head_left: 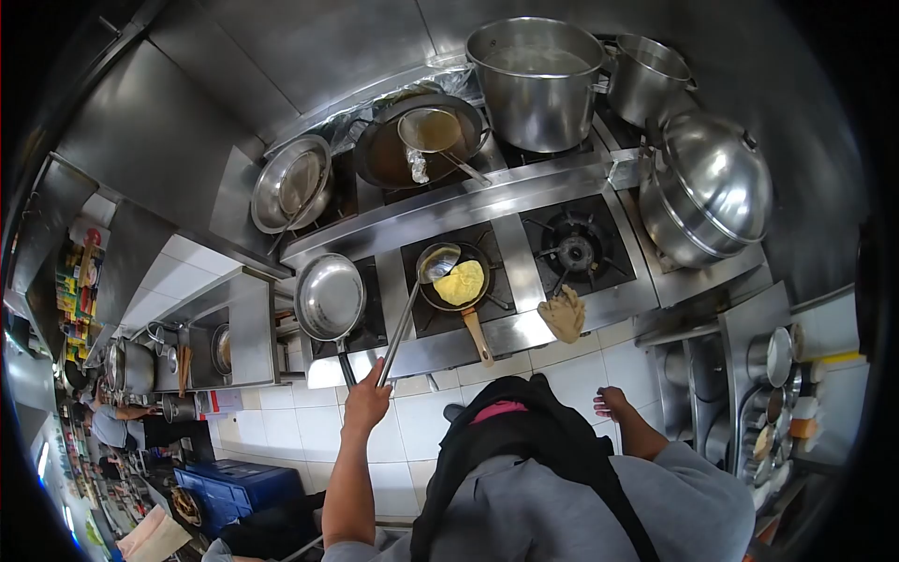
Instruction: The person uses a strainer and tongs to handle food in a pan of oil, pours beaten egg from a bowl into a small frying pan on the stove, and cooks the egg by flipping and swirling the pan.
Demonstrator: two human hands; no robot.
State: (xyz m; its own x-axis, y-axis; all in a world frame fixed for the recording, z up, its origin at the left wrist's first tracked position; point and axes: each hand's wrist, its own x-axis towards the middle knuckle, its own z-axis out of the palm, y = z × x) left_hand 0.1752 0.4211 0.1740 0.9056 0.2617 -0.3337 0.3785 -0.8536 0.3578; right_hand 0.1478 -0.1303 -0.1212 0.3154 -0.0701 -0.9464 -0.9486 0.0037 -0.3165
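My left hand [367,405] is closed around the long handle of a metal ladle [412,317]. The ladle's bowl rests in a small dark frying pan [475,298], against a folded yellow omelette [460,284]. The pan sits on the middle front burner, its wooden handle pointing toward me. Just beside my left hand is the black handle of a steel pan [331,296] on the left burner. Low at my right side, my right hand [611,403] hangs in the air with loosely bent fingers and nothing visible in it. A crumpled tan cloth [563,314] lies on the stove's front edge.
Behind the front burners stand a wok [375,155] with a strainer [429,129] over it, a steel bowl [272,192] and a large stockpot [537,84]. A domed steamer [707,187] is at the right. Two other people are partly visible at the left, near a blue crate [245,482].
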